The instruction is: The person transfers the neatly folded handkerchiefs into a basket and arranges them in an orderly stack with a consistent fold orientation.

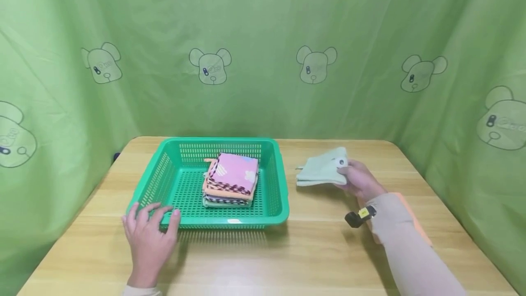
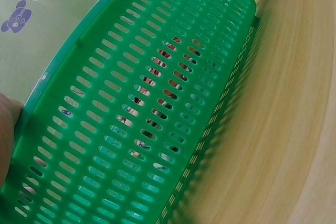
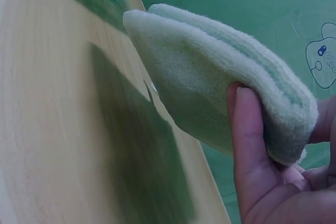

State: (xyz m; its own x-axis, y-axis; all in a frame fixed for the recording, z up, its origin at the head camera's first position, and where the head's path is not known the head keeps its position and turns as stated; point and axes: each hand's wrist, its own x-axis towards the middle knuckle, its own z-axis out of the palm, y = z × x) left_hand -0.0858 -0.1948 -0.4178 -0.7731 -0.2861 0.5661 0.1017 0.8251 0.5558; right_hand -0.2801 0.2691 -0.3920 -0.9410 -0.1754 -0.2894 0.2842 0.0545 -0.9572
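At the right of the table, my right hand (image 1: 359,179) pinches a folded pale green towel (image 1: 322,168) by its near right corner. A dark round eye pattern shows on its upper face. In the right wrist view the towel (image 3: 194,72) is held above the tabletop, its folded layers pointing away from the fingers. My left hand (image 1: 149,236) rests its fingers over the near left rim of a green plastic basket (image 1: 283,186). Inside the basket sits a stack of folded towels (image 1: 232,179), a pink one on top, with orange and checked edges beneath.
An orange cloth (image 1: 415,218) lies on the table, partly hidden under my right forearm. Green curtains (image 1: 263,104) with bear-head drawings hang behind the wooden table (image 1: 263,264) and on both sides. A black wrist camera (image 1: 359,216) sticks out from my right sleeve.
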